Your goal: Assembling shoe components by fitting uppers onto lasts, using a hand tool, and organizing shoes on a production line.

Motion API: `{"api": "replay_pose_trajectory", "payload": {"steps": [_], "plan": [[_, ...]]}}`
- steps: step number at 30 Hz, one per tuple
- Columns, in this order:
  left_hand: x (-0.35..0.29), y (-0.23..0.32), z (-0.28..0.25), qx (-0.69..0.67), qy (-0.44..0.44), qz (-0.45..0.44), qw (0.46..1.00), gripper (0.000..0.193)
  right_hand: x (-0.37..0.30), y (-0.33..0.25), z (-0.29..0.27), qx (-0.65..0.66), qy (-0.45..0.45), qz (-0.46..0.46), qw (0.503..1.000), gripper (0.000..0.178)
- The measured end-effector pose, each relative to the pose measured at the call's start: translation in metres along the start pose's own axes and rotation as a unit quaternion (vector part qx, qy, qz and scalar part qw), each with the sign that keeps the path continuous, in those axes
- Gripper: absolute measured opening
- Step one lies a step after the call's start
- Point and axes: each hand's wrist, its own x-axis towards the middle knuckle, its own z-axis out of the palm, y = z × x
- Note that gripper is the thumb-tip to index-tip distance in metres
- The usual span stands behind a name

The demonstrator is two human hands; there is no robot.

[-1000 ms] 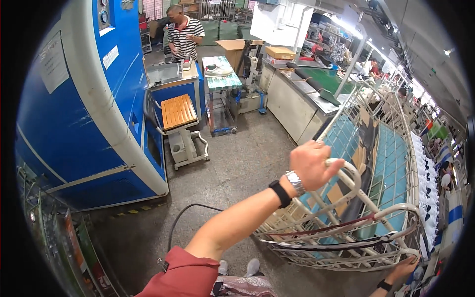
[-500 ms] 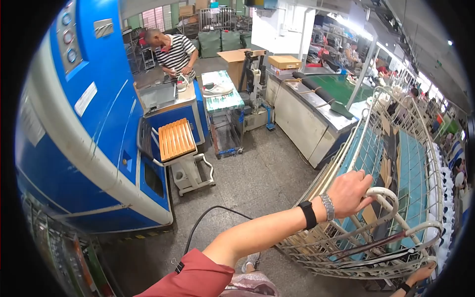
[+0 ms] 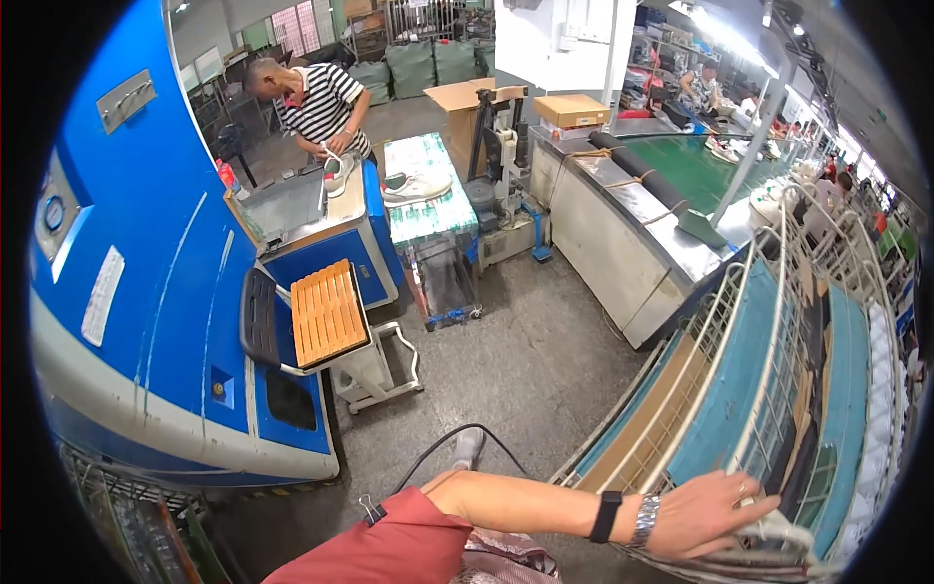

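My left hand lies over the near top rail of a cream wire rack at the lower right. Its fingers bend over the metal, though the grip is partly blurred. A metal watch and a black band circle that wrist, below a red sleeve. Teal boards and brown boards stand upright between the rack's wire dividers, with dark sheets among them. My right hand is out of sight.
At left stands a large blue machine, beside a stool with an orange slatted seat. A person in a striped shirt handles a shoe beyond. A long counter runs alongside the rack. A black hose loops on the floor.
The view has moved forward, and the stool and machine now appear nearer. My left hand and the rack's handle sit lower in the picture. My right hand has left view.
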Motion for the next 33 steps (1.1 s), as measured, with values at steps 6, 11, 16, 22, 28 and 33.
{"api": "replay_pose_trajectory", "payload": {"steps": [6, 11, 16, 22, 28, 33], "plan": [[-0.127, -0.148, -0.104, 0.036, -0.084, -0.249, 0.964, 0.056, -0.057, -0.124, 0.104, 0.028, -0.157, -0.012, 0.987, 0.047], [-0.232, -0.248, -0.210, 0.110, -0.136, -0.381, 0.908, 0.043, -0.097, -0.223, 0.218, 0.056, -0.297, -0.023, 0.953, 0.043], [-0.252, -0.323, -0.299, 0.108, -0.118, -0.503, 0.849, 0.035, -0.164, -0.266, 0.313, 0.070, -0.446, -0.008, 0.892, 0.039], [-0.273, -0.435, -0.347, 0.113, -0.035, -0.530, 0.839, 0.035, -0.237, -0.277, 0.469, 0.099, -0.609, -0.004, 0.787, 0.035], [-0.289, -0.517, -0.435, 0.162, 0.015, -0.653, 0.740, 0.038, -0.300, -0.306, 0.654, 0.130, -0.765, -0.015, 0.631, 0.031], [-0.283, -0.553, -0.533, 0.222, 0.207, -0.695, 0.652, 0.054, -0.297, -0.428, 0.800, 0.089, -0.747, 0.259, 0.606, 0.013]]}}
